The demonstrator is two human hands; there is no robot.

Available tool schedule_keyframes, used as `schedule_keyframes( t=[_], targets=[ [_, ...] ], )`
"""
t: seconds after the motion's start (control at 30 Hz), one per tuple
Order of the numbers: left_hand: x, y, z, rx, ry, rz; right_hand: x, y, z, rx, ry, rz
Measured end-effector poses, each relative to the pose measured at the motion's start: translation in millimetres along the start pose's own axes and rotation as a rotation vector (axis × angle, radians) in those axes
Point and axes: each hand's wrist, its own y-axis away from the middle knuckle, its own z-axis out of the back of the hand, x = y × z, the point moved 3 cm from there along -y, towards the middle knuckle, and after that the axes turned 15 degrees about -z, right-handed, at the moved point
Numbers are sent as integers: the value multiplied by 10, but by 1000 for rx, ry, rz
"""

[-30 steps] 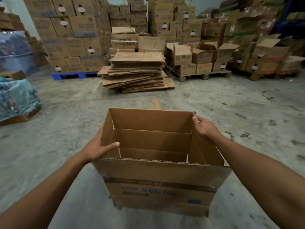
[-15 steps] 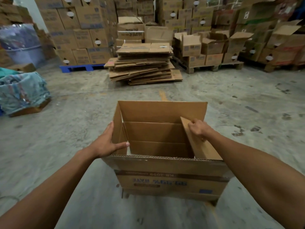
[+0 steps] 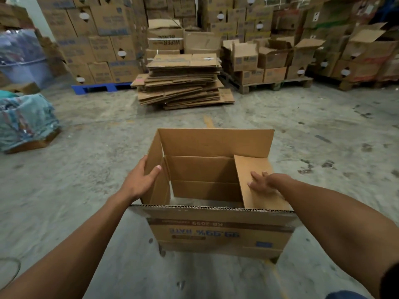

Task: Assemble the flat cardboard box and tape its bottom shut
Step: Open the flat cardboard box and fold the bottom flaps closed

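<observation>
A brown cardboard box (image 3: 218,231) stands opened into a square on the concrete floor, upside down, its blue print inverted on the near side. The near and far flaps stand up. My left hand (image 3: 140,180) grips the upright left flap, thumb inside. The right flap (image 3: 257,182) lies folded inward over the opening, and my right hand (image 3: 262,182) presses flat on it with fingers spread. The floor shows through the box's inside.
A pile of flattened cardboard boxes (image 3: 183,83) lies on the floor straight ahead. Stacked cartons on a blue pallet (image 3: 101,87) and a wooden pallet (image 3: 274,84) line the back. A plastic-wrapped bundle (image 3: 23,121) sits at the left.
My right hand has pushed the right flap from upright down inward over the opening. My left hand has slid up the left flap. The view has moved closer to the box.
</observation>
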Motion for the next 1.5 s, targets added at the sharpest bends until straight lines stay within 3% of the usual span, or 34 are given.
schedule_keyframes(
  t=[0.3, 0.5, 0.57, 0.7, 0.8, 0.97, 1.1, 1.2, 1.3, 1.43, 1.5],
  targets=[
    [-102, 132, 80, 26, -55, 36, 116, -51, 39, -60, 124, -59],
    [-67, 69, -3, 14, -224, 31, 424, 55, 309, -138, 228, 101],
    [-22, 48, -32, 27, -256, 16, 567, 121, 474, -184, 106, 183],
    [85, 20, -47, 31, -298, -3, 815, 103, 914, -435, -286, 320],
    [77, 23, -99, 64, -315, -53, 939, -96, 1185, -430, -412, 305],
    [-42, 54, -218, 237, -248, -98, 1055, -412, 1179, -320, -428, 311],
    [-277, 60, -294, 554, -69, 72, 1005, -290, 1029, -253, -484, 354],
    [-348, -8, -404, 769, -68, 228, 876, -161, 840, -178, -590, 331],
    [-317, -117, -577, 926, -203, 338, 672, -86, 605, -165, -395, 319],
    [-265, -171, -845, 1091, -349, 342, 360, 192, 365, -58, 81, 213],
    [-241, -136, -929, 1154, -409, 345, 258, 294, 298, -67, 142, 173]
  ],
)
